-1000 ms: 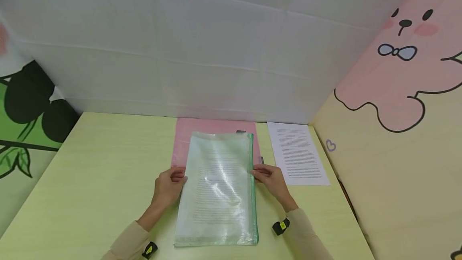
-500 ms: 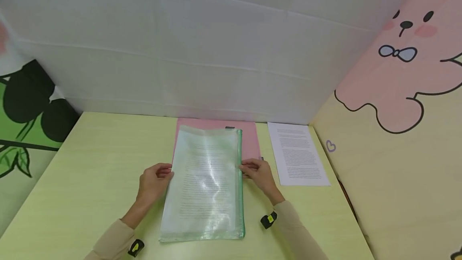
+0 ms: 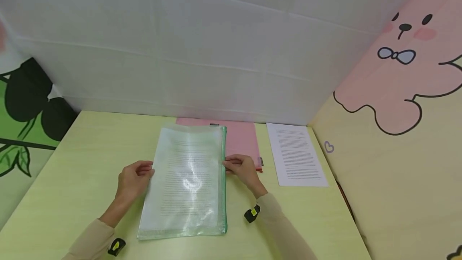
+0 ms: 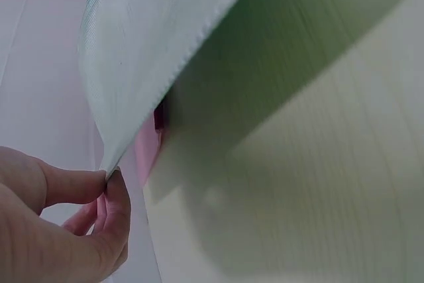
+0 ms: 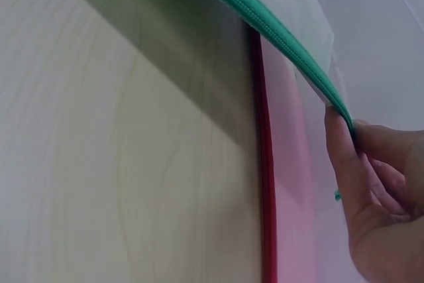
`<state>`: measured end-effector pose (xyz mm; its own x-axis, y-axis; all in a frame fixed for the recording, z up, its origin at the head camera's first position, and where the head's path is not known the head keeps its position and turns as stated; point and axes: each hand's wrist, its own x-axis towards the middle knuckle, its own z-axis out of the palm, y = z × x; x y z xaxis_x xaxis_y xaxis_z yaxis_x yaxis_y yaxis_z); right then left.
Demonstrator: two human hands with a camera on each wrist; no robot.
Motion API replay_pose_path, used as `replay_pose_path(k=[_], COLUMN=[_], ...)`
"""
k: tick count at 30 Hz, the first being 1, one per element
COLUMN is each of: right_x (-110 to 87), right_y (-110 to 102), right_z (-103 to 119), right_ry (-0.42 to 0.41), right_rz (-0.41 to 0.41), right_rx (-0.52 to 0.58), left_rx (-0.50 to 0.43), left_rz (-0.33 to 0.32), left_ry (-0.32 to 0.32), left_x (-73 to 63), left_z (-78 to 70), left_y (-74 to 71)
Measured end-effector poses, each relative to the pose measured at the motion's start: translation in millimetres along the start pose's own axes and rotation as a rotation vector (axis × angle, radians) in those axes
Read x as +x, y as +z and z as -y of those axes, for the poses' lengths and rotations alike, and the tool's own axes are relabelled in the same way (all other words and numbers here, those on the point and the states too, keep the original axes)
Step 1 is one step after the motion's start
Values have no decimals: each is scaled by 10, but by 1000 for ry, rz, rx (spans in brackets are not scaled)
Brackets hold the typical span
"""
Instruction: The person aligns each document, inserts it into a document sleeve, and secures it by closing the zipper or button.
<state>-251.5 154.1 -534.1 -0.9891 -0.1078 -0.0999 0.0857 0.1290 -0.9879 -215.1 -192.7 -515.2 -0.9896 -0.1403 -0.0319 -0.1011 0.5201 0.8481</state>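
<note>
A translucent green zipper file bag [image 3: 187, 179] with printed paper showing through it is held up off the table between both hands. My left hand [image 3: 133, 179] pinches its left edge between thumb and fingers; the left wrist view shows the thumb [image 4: 76, 187] pressed against that edge. On the other side, my right hand [image 3: 245, 171] pinches the green zipper edge [image 5: 265, 24]. Behind and partly beneath the bag lies a pink file bag [image 3: 242, 139] with a red zipper [image 5: 265, 183], largely covered in the head view.
A printed white sheet [image 3: 297, 153] lies at the back right of the pale yellow-green table [image 3: 90, 151]. A white sheet-like wall [image 3: 216, 51] rises at the table's back edge, and a wall with a pink cartoon bear [image 3: 390, 75] stands to the right.
Both hands have carried the green file bag to the left and slightly away from the person, uncovering more of the pink bag. The printed sheet stays put.
</note>
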Motion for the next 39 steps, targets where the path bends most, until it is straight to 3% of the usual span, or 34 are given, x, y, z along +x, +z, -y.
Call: replay_pose_path(k=[8, 19, 27, 39], right_x=[139, 334, 478, 658], right_y=[286, 699, 980, 1334], right_z=[77, 158, 195, 229], right_ry=[-3, -15, 23, -15], right_rz=[23, 51, 69, 99], right_rx=[0, -8, -27, -36], left_rx=[47, 105, 125, 160], left_rz=[-40, -130, -180, -221], left_ry=[-15, 35, -10, -86], left_x=[56, 168, 260, 435], left_z=[169, 387, 524, 640], left_y=[-203, -495, -639, -830])
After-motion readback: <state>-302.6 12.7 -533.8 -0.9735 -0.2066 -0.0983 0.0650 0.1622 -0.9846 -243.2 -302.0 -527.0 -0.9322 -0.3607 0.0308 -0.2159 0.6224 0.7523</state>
